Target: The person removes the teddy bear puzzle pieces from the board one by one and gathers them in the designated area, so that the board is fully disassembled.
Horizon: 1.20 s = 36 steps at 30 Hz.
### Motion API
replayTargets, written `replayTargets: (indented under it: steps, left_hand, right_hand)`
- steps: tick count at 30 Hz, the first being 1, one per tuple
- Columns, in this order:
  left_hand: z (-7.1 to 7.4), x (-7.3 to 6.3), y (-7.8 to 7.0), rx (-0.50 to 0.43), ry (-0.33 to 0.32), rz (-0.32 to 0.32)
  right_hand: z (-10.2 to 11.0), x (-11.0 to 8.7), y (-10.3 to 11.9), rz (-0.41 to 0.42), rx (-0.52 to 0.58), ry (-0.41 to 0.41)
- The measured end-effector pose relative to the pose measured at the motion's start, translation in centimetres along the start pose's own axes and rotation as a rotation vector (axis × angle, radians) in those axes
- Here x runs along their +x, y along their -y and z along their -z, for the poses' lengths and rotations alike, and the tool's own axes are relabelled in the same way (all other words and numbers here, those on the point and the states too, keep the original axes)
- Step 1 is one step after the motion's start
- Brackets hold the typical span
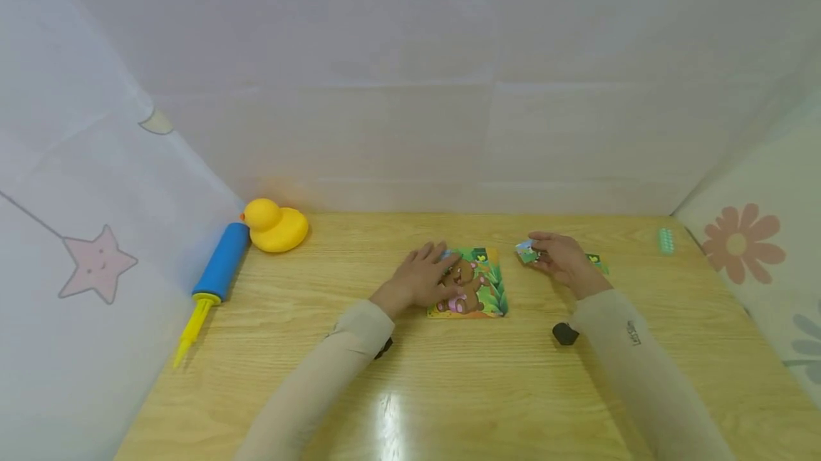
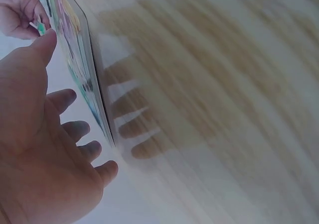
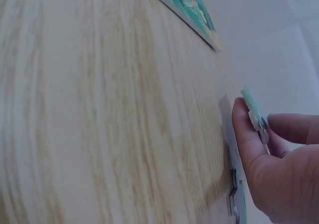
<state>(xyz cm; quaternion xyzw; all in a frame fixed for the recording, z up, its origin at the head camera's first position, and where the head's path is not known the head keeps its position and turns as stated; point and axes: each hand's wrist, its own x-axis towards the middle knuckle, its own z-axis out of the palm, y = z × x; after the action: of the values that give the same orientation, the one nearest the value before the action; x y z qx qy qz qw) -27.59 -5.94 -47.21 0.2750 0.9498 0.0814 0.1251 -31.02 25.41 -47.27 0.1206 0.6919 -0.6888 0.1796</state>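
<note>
A square picture puzzle [image 1: 490,290] with brown bears on a green and orange ground lies on the table. Over its left side my left hand [image 1: 420,277] is spread, fingers extended; in the left wrist view the fingers [image 2: 75,130] reach along the board's edge. To the right, my right hand [image 1: 561,260] pinches a small colourful puzzle piece [image 1: 527,251] between thumb and fingers. The right wrist view shows that piece [image 3: 254,109] edge-on, raised above the table. Another green puzzle part [image 1: 599,263] lies partly hidden behind the right hand.
At the back left sits a yellow rubber duck [image 1: 279,226], beside a blue hand pump [image 1: 222,261] with a yellow nozzle. A small mint-green ridged object [image 1: 666,241] lies at the far right of the wooden table [image 1: 481,390]. Pale curtains [image 1: 410,140] enclose the table.
</note>
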Motion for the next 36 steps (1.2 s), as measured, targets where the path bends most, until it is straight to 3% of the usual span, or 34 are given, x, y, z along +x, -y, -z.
replayTargets:
  steps: [10,18,25,36]
  left_hand:
    - [-0.5,0.1,-0.3,0.017,0.031,-0.009]
    - [-0.2,0.1,-0.5,0.011,0.036,-0.01]
    - [-0.3,0.2,-0.5,0.025,0.045,-0.001]
    - [-0.2,0.3,-0.5,0.018,0.034,-0.013]
  right_hand:
    - [0.0,-0.6,-0.1,0.004,-0.029,-0.013]
    - [0.6,-1.4,0.7,0.031,-0.233,0.03]
    - [0.8,-1.7,1.3,-0.003,-0.264,0.073]
    - [1.0,-2.6,2.0,0.065,-0.42,0.088]
